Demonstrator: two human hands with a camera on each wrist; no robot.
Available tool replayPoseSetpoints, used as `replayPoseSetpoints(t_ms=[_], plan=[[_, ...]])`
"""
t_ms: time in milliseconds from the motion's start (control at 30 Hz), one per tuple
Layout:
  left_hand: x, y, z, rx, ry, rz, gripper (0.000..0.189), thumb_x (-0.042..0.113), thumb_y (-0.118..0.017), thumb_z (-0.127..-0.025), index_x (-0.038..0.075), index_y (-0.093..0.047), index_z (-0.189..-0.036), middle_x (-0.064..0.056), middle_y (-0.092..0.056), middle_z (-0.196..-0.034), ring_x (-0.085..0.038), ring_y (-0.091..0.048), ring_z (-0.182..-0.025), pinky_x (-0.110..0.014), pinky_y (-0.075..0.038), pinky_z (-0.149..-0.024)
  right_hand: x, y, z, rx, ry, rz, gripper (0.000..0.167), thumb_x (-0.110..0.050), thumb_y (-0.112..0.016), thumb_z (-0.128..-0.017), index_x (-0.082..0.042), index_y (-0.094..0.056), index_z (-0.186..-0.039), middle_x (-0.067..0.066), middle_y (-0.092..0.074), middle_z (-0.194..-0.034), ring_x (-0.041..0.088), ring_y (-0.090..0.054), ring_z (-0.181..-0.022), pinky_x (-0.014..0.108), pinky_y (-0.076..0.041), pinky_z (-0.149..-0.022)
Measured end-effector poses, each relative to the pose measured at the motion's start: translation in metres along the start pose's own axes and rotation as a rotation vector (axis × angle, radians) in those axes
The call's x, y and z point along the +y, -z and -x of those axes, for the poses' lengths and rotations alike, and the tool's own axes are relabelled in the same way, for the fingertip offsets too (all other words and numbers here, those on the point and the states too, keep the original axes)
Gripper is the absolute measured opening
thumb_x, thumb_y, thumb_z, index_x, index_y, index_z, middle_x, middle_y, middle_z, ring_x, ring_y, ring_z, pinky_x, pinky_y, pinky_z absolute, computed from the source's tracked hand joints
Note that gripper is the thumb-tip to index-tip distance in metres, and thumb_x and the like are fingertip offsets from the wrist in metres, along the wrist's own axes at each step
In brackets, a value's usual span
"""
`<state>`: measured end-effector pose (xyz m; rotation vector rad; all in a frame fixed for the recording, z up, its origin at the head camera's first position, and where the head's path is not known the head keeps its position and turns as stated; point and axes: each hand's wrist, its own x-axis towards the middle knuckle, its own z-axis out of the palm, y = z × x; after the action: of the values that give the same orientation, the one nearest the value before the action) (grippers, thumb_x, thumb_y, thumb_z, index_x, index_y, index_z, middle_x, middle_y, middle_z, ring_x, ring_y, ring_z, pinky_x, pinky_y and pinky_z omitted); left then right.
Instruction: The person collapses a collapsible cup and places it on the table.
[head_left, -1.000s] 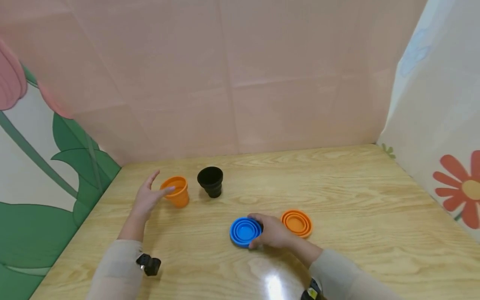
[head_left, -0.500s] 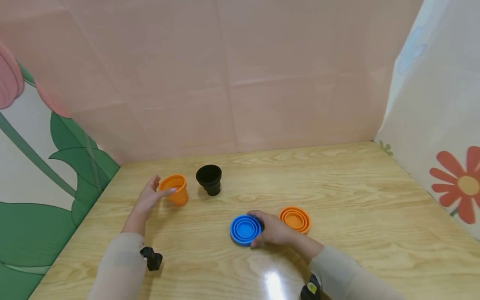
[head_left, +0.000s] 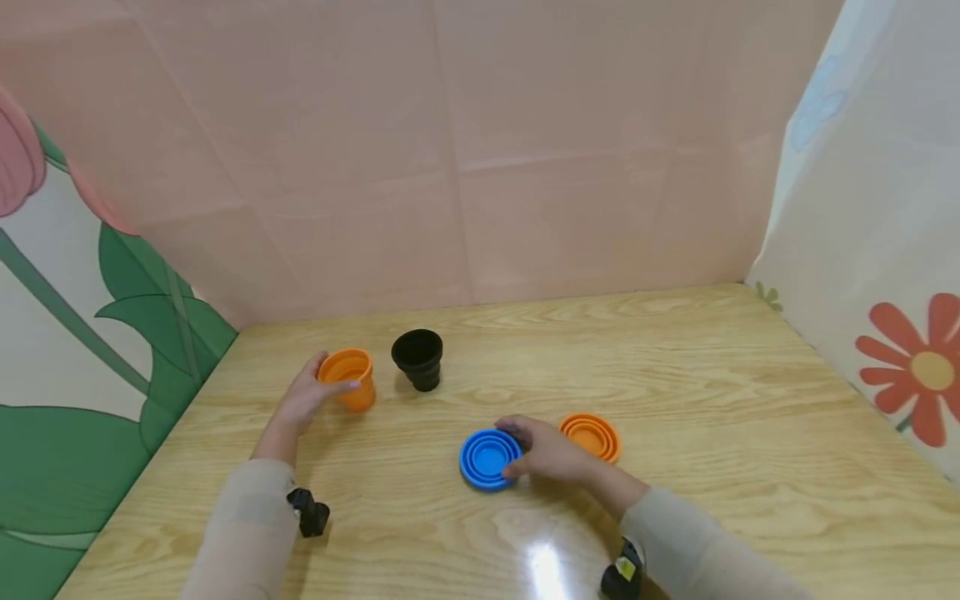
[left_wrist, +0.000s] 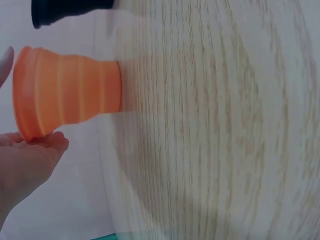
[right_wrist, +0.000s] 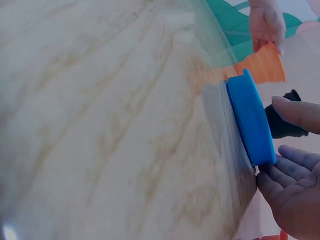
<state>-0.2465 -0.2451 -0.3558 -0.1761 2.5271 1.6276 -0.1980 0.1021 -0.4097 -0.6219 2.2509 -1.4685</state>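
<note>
An expanded orange collapsible cup stands upright at the table's left. Around its rim is my left hand; in the left wrist view the fingers touch the rim, while the thumb stands a little apart from it. A blue collapsible cup, pressed flat, lies near the middle. Beside its right edge my right hand is spread, thumb on the near side. The right wrist view shows its fingers against the blue cup's edge and the thumb off the rim.
A black collapsible cup, expanded, stands just right of the orange one. Behind my right hand lies a flattened orange collapsible cup, partly hidden by it. The wooden table meets a pink backdrop at its far edge.
My left hand has moved slightly right, closer around the expanded orange cup. The right thumb has come in nearer to the blue cup. The cups stay in place on the table.
</note>
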Motion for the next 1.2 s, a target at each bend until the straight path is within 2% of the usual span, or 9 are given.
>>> replayPoseSetpoints(t_ms=[133,233,400,567,767,967,1200], plan=[[0.001,-0.001,0.001,-0.002,0.004,0.004,0.097,0.019,-0.069,-0.073,0.003,0.003,-0.137,-0.019,-0.003,-0.141,-0.033,-0.008,-0.127,-0.046,-0.008,-0.101,-0.007,0.0,0.001,0.021,-0.009,-0.016,0.061,-0.008,-0.069,-0.071,0.006,-0.04,-0.122,0.021,-0.042,-0.124,0.033,-0.035,-0.116,0.044,-0.027,-0.095],[0.002,-0.003,0.003,0.013,-0.01,-0.007,0.095,0.019,-0.068,-0.074,0.003,0.0,-0.138,-0.02,-0.008,-0.14,-0.033,-0.013,-0.126,-0.045,-0.011,-0.101,-0.011,0.001,0.0,0.042,-0.006,-0.022,0.058,-0.008,-0.067,-0.073,0.006,-0.04,-0.122,0.022,-0.041,-0.124,0.034,-0.036,-0.115,0.044,-0.028,-0.095],[0.002,-0.004,0.007,0.056,-0.051,-0.02,0.092,0.027,-0.069,-0.072,-0.001,-0.009,-0.137,-0.02,-0.018,-0.138,-0.032,-0.022,-0.123,-0.042,-0.018,-0.1,-0.015,0.004,0.001,0.068,-0.021,-0.066,0.056,-0.009,-0.066,-0.075,0.004,-0.04,-0.123,0.021,-0.04,-0.125,0.034,-0.035,-0.116,0.044,-0.027,-0.095],[0.002,-0.005,0.018,0.073,-0.036,0.002,0.091,0.035,-0.068,-0.072,0.0,-0.015,-0.136,-0.018,-0.023,-0.137,-0.03,-0.026,-0.121,-0.041,-0.022,-0.099,-0.017,0.005,0.003,0.08,-0.032,-0.095,0.055,-0.01,-0.065,-0.076,0.003,-0.04,-0.123,0.021,-0.04,-0.125,0.034,-0.035,-0.116,0.044,-0.027,-0.095],[0.005,-0.009,0.033,0.051,-0.054,0.023,0.086,0.04,-0.068,-0.07,0.004,-0.024,-0.134,-0.015,-0.032,-0.131,-0.028,-0.033,-0.116,-0.042,-0.025,-0.097,-0.022,0.008,0.005,0.104,0.022,-0.121,0.051,-0.007,-0.062,-0.079,0.006,-0.039,-0.123,0.023,-0.04,-0.125,0.033,-0.037,-0.115,0.042,-0.028,-0.095],[0.011,-0.016,0.044,0.014,-0.097,0.055,0.083,0.036,-0.068,-0.072,0.003,-0.024,-0.134,-0.015,-0.033,-0.13,-0.027,-0.034,-0.115,-0.042,-0.026,-0.096,-0.03,0.012,0.006,0.141,0.07,-0.152,0.049,-0.006,-0.061,-0.079,0.008,-0.039,-0.121,0.024,-0.041,-0.123,0.033,-0.038,-0.115,0.041,-0.029,-0.095],[0.022,-0.03,0.055,-0.046,-0.15,0.09,0.078,0.032,-0.068,-0.072,0.004,-0.027,-0.132,-0.013,-0.037,-0.127,-0.027,-0.037,-0.112,-0.041,-0.028,-0.096,-0.043,0.016,0.01,0.198,0.088,-0.105,0.048,-0.007,-0.064,-0.077,0.006,-0.043,-0.118,0.019,-0.048,-0.118,0.032,-0.042,-0.111,0.039,-0.033,-0.093]])
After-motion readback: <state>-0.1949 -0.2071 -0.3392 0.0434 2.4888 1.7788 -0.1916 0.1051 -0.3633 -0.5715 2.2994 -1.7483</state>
